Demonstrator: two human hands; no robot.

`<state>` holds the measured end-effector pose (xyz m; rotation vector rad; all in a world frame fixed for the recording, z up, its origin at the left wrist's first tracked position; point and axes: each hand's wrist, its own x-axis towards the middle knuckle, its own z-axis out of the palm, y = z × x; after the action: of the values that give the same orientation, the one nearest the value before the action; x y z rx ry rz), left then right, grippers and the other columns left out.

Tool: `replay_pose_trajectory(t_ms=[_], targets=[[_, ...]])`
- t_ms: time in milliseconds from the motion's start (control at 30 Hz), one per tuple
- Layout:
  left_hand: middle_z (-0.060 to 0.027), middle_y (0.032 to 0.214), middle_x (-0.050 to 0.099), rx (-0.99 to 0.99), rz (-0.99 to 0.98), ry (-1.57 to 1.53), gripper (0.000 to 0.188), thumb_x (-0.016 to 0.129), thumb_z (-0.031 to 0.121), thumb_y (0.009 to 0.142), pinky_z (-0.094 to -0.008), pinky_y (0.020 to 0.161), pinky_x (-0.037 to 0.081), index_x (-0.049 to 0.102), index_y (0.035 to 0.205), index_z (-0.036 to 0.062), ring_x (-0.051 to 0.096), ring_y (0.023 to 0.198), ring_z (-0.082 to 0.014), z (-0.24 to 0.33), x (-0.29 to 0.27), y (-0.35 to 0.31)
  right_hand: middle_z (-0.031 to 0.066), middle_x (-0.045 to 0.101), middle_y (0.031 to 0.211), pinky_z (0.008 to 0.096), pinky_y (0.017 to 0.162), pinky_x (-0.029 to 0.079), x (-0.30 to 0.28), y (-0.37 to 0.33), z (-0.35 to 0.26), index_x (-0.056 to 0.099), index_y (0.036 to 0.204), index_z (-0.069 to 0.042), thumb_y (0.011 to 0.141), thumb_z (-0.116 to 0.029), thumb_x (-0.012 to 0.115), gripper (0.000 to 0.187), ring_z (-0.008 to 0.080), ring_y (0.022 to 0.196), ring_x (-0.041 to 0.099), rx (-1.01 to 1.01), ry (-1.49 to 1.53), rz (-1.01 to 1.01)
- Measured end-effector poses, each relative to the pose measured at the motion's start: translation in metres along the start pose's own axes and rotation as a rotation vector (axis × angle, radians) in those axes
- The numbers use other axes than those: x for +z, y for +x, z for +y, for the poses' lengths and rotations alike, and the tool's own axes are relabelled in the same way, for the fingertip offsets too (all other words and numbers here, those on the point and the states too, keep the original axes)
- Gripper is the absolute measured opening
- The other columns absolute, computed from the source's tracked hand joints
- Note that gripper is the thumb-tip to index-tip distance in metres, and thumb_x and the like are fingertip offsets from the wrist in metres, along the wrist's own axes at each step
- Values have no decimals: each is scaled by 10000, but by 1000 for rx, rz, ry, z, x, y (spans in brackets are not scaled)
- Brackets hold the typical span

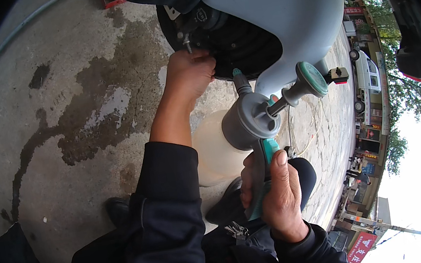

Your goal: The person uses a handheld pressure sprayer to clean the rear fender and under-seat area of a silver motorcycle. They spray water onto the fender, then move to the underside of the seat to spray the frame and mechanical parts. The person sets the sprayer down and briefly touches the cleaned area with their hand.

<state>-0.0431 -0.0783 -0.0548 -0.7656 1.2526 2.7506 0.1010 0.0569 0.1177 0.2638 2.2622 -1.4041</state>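
Observation:
My right hand (279, 191) is wrapped round the handle of a pump sprayer (251, 120), its thumb lying beside the teal trigger (271, 147). The sprayer has a grey head, a cloudy white bottle (219, 154) and a pump knob (312, 78). It is tilted, and its teal-tipped nozzle (237, 73) points at the dark wheel (247, 47) under a grey fender (297, 19). Beside that wheel my left hand (190, 75) has its fingers curled closed, just below a small metal fitting (188, 44). What those fingers hold, if anything, is hidden.
Wet patches (95, 104) darken the concrete ground (69, 187) at the left. My knee and shoes (118, 211) are close below the sprayer. A thin hose (317, 131) runs over the ground at the right. Further off are a white van (368, 78) and shopfronts.

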Motion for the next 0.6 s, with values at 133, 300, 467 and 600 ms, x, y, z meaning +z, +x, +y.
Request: replay_pose_trajectory(t_ms=[133,300,467,600], targets=[[-68,943,706,98,-5,127,225,680,6,937,-315,763,599,691,1157,-45,674,819,-146,-11,-2,8,68,604,740,252,546,424,0,1,1,588,1112,60,1121,-566,345,672,109,569,538,-7,20,-9],[-192,999,775,249,30,188,242,718,89,910,-361,824,559,749,1112,-40,745,914,-264,-31,-5,18,69,605,743,253,541,428,1,0,3,586,1123,61,1121,-562,351,666,110,569,540,14,21,-14],[-60,954,720,281,46,219,211,696,24,942,-280,797,542,694,1147,-25,656,837,-120,-39,-2,20,72,610,765,255,546,445,2,-1,3,588,1127,57,1118,-566,357,665,116,579,554,15,24,4],[-80,942,720,442,145,339,176,696,17,939,-282,787,539,703,1112,-15,663,827,-137,-43,2,12,73,609,772,257,548,449,2,-2,4,590,1125,51,1110,-584,362,674,122,584,561,14,46,17]])
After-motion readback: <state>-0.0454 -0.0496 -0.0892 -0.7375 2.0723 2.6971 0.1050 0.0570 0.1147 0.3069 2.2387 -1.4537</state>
